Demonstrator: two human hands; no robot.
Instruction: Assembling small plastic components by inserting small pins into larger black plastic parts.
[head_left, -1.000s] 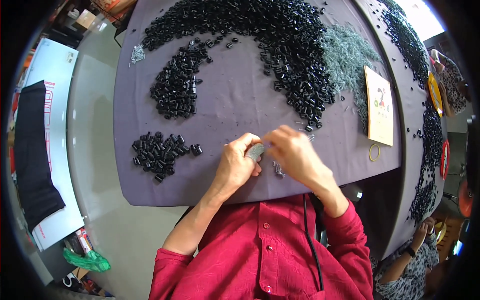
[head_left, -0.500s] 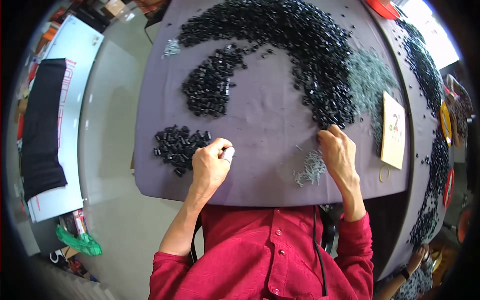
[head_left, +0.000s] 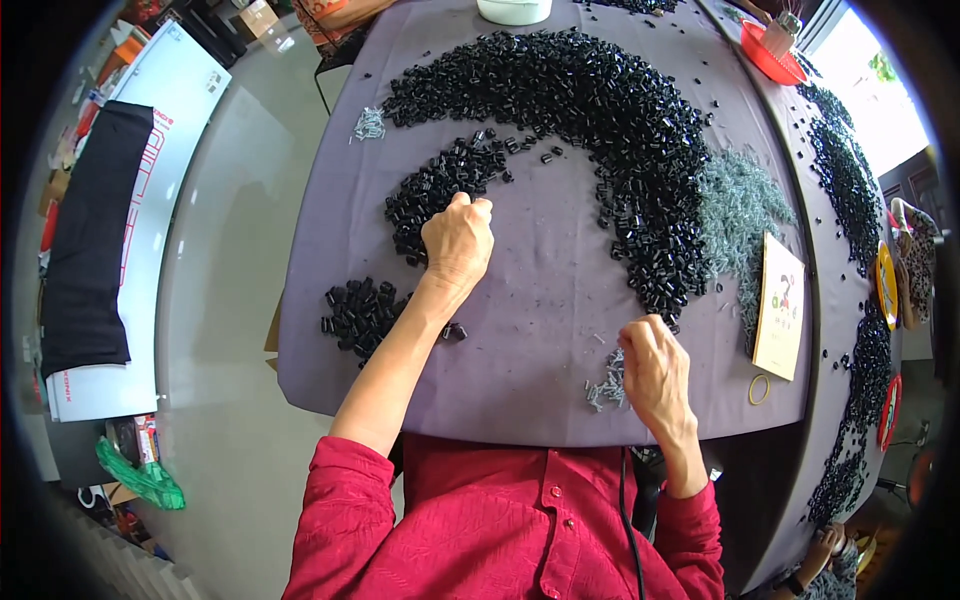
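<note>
My left hand (head_left: 459, 238) is closed, its fingertips at the right edge of a mid-sized pile of small black cylindrical pieces (head_left: 425, 190). What it grips, if anything, is hidden. My right hand (head_left: 657, 370) is also closed, fingers pinched together and curled under. It partly covers a little heap of thin grey pins (head_left: 604, 388), and its contents cannot be made out. Just beyond it lies the near end of a large curved bank of black pieces (head_left: 640, 200). Beside my left forearm sits a smaller cluster of black pieces (head_left: 360, 315), with one loose piece (head_left: 455, 331) to its right.
Grey-green pins (head_left: 740, 205) spread along the bank's right side, near a yellowish booklet (head_left: 779, 308) and a yellow ring (head_left: 759, 390). A few pins (head_left: 369, 124) lie far left. A white bowl (head_left: 514, 10) and red basin (head_left: 771, 55) stand at the back. Another person's arm (head_left: 815, 560) shows lower right.
My left hand has moved away from the near-left cluster, forward to the middle pile. My right hand has come nearer and lower over the pins. The view has shifted, showing more of the table's far side.
</note>
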